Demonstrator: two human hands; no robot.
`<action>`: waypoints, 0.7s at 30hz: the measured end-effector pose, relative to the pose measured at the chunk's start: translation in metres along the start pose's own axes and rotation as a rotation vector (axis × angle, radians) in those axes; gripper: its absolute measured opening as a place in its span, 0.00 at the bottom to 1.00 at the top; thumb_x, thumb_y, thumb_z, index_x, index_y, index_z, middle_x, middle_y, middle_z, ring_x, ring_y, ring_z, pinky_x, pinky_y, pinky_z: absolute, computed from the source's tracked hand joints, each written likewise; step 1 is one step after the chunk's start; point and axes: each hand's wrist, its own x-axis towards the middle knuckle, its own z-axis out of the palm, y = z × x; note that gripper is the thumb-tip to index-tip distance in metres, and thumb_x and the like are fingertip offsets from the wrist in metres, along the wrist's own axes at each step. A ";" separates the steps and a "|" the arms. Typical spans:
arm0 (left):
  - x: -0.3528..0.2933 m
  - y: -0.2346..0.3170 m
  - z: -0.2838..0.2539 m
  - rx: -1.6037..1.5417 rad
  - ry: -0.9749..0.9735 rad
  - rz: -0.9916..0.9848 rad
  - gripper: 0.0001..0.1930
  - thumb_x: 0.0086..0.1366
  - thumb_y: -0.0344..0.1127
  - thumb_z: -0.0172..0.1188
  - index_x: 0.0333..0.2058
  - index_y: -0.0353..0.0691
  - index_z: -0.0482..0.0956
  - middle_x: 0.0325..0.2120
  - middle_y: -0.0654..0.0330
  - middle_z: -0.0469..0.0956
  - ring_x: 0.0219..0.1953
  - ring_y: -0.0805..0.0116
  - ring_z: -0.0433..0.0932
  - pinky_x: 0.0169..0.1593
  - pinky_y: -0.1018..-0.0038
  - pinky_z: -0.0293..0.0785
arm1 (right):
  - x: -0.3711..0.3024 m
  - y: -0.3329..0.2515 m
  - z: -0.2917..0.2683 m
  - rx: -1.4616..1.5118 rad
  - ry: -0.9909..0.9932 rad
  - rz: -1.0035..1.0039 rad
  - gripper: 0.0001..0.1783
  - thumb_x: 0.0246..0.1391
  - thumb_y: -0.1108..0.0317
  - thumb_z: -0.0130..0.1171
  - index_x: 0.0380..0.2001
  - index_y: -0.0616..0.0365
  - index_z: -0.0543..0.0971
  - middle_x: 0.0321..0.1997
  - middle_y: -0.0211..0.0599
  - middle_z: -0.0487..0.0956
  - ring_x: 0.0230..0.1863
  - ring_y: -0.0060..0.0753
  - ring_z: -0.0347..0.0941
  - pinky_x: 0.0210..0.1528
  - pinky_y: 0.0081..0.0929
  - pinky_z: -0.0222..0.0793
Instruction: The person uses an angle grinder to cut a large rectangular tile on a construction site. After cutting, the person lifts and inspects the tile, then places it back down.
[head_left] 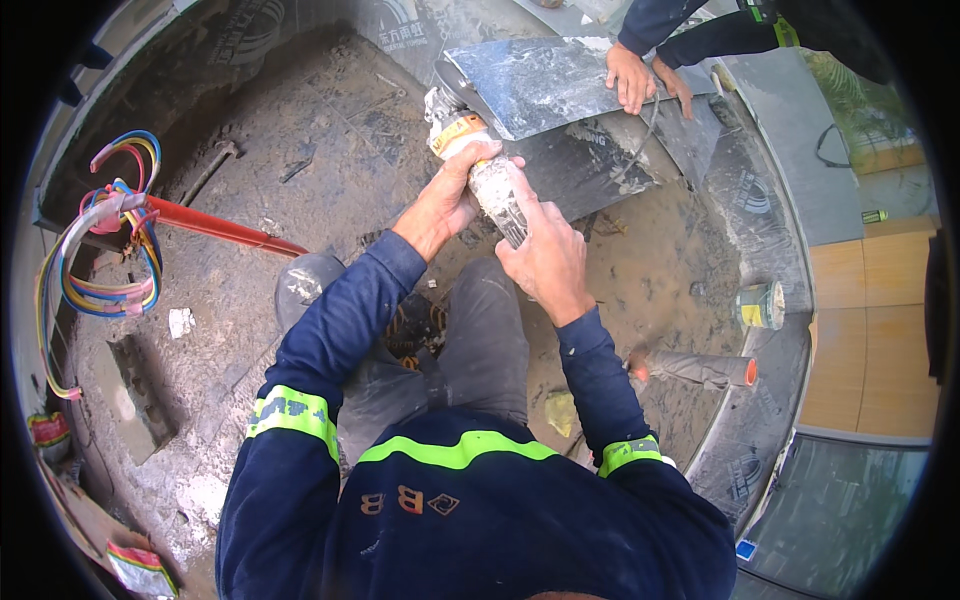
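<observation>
- Grey-white dust cakes the cylindrical power tool with the yellow-orange collar (492, 188) (an angle grinder, by its shape), which is held above the brown muddy floor (330, 140), towards its far edge.
- The person's left hand (450, 198) is wrapped around the tool near the collar; the right hand (552, 250) is closed on the body's rear end. Both hands are thus clamped on one thing, set a little apart along it.
- The tool's head is right beside the near-left corner of the dusty blue-grey flat sheet (560, 85); whether the two touch, I cannot tell.
- Under that sheet, a dark printed sheet (560, 170) reaches towards the floor's right edge.
- A co-worker's two hands (628, 80) rest on the blue-grey sheet's right end, seemingly steadying it.
- The step in hand looks like cutting or trimming the sheet at that corner, though no cut line can be made out.
- The next move would call for a firm two-handed grip, the sheet kept from shifting, and the head lined up well clear of the co-worker's fingers.
- Near the floor's left edge, a coil of multicoloured wires (150, 285) hangs by a straight red pipe (225, 222), well apart from the work.
</observation>
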 end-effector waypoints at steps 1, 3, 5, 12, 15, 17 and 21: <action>-0.003 -0.003 0.002 -0.006 0.007 0.009 0.17 0.70 0.37 0.74 0.52 0.39 0.79 0.47 0.46 0.89 0.46 0.56 0.91 0.56 0.56 0.90 | -0.002 0.000 -0.001 0.004 -0.004 -0.001 0.56 0.49 0.64 0.73 0.83 0.34 0.63 0.44 0.52 0.81 0.42 0.66 0.84 0.46 0.59 0.81; -0.011 -0.009 0.007 -0.004 0.022 0.023 0.18 0.70 0.37 0.74 0.53 0.39 0.79 0.47 0.48 0.90 0.44 0.59 0.91 0.54 0.58 0.90 | -0.009 0.001 -0.005 0.019 -0.012 -0.005 0.56 0.49 0.64 0.73 0.83 0.34 0.64 0.45 0.51 0.81 0.42 0.65 0.84 0.46 0.58 0.81; -0.023 -0.019 0.011 0.015 0.040 0.036 0.18 0.70 0.38 0.74 0.53 0.38 0.80 0.47 0.48 0.90 0.45 0.60 0.91 0.55 0.59 0.90 | -0.021 0.004 -0.010 0.023 -0.005 0.012 0.54 0.48 0.66 0.72 0.81 0.36 0.67 0.45 0.48 0.82 0.45 0.62 0.84 0.48 0.56 0.81; -0.038 -0.040 0.016 0.022 0.026 0.030 0.16 0.71 0.37 0.72 0.53 0.38 0.82 0.50 0.48 0.89 0.50 0.58 0.89 0.60 0.58 0.87 | -0.041 0.016 -0.017 0.045 0.026 -0.022 0.54 0.45 0.68 0.72 0.80 0.37 0.70 0.45 0.44 0.82 0.45 0.57 0.84 0.47 0.50 0.82; -0.032 -0.035 0.013 0.024 0.018 0.028 0.16 0.71 0.38 0.72 0.52 0.39 0.81 0.51 0.47 0.89 0.52 0.57 0.89 0.60 0.57 0.87 | -0.035 0.015 -0.015 0.066 0.041 -0.050 0.55 0.45 0.68 0.73 0.81 0.37 0.69 0.46 0.44 0.82 0.45 0.57 0.84 0.46 0.51 0.82; -0.026 -0.028 0.009 0.035 0.003 0.030 0.16 0.71 0.39 0.72 0.52 0.40 0.81 0.52 0.46 0.88 0.54 0.55 0.89 0.61 0.55 0.86 | -0.028 0.013 -0.012 0.044 0.041 -0.050 0.56 0.46 0.68 0.73 0.81 0.36 0.68 0.46 0.44 0.83 0.45 0.57 0.84 0.47 0.51 0.82; -0.013 -0.016 0.003 0.019 -0.006 0.029 0.17 0.70 0.39 0.73 0.52 0.40 0.80 0.49 0.45 0.89 0.50 0.55 0.90 0.58 0.55 0.88 | -0.015 0.005 -0.007 0.021 0.008 0.001 0.57 0.47 0.68 0.73 0.83 0.34 0.65 0.46 0.45 0.83 0.46 0.60 0.85 0.48 0.54 0.82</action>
